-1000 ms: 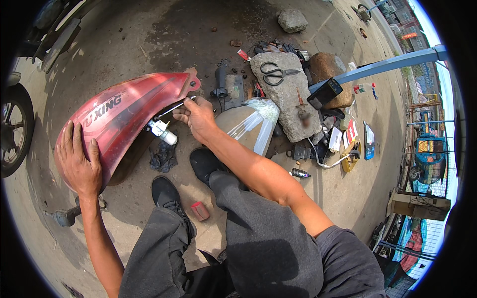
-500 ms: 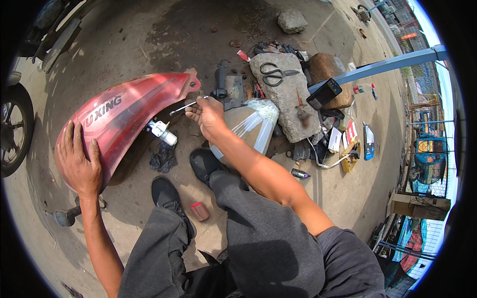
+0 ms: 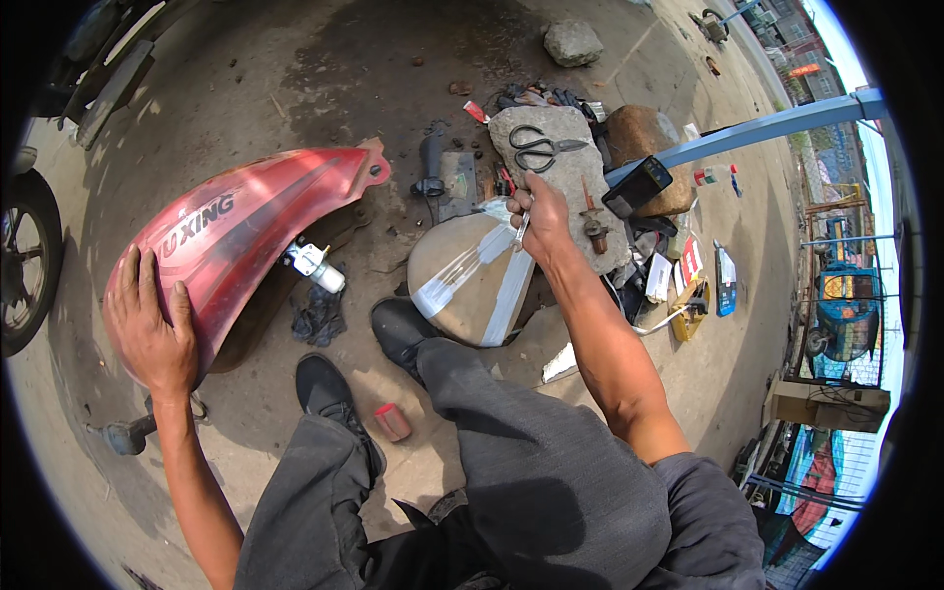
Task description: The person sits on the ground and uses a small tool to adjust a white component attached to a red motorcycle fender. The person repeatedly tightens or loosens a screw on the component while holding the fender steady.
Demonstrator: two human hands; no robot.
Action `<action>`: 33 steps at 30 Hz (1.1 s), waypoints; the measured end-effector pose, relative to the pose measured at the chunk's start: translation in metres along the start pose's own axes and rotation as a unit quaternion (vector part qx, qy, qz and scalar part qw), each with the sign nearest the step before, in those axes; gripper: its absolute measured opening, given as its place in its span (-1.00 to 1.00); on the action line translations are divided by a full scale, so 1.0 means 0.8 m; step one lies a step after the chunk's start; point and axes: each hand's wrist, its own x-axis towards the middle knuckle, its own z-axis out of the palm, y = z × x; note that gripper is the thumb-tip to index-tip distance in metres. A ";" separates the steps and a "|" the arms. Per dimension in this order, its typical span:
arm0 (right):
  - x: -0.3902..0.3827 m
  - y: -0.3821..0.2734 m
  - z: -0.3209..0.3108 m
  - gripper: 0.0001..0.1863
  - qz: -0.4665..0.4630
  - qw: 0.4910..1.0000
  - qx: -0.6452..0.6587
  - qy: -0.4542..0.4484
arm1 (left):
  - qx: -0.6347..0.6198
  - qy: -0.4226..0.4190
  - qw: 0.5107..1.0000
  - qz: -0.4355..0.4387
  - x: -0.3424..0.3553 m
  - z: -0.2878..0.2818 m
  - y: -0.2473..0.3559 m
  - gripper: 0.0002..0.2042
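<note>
A: Status?
B: Metal fitting (image 3: 307,258) sits at lower edge of red tank (image 3: 251,221), looks mounted. Can't tell if tight, or what's left. Slim tool (image 3: 524,226) clear of it.
A: Grip?
B: Left hand (image 3: 155,339) spread flat on tank's broad end. Right hand (image 3: 544,218) clenched round tool, at stone slab's left edge.
A: Tank?
B: On ground (image 3: 688,398). Long axis diagonal, narrow end pointing away-right.

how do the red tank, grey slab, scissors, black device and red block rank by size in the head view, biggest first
1. Red tank
2. Grey slab
3. Scissors and black device: too alike to rank
4. Red block
</note>
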 end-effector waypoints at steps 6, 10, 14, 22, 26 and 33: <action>0.037 -0.071 -0.151 -0.78 -0.098 0.984 -0.067 0.135 | 0.004 -0.006 1.000 0.002 0.002 0.001 0.001 -0.51; 0.065 -0.092 -0.228 -0.72 -0.135 0.957 -0.116 0.227 | 0.002 -0.009 1.000 0.000 0.001 0.000 0.002 -0.50; 0.084 -0.105 -0.267 -0.69 -0.105 0.956 -0.137 0.238 | 0.007 -0.009 1.000 0.001 0.002 0.000 0.003 -0.51; 0.099 -0.114 -0.266 -0.67 -0.125 0.952 -0.154 0.234 | 0.013 -0.008 1.000 0.005 0.002 -0.001 0.003 -0.51; 0.109 -0.124 -0.272 -0.70 -0.151 0.945 -0.135 0.258 | 0.012 -0.002 1.000 0.009 0.002 0.001 0.001 -0.51; 0.106 -0.144 -0.269 -0.74 -0.211 0.937 -0.002 0.279 | 0.010 -0.007 1.000 0.000 0.001 0.000 0.001 -0.51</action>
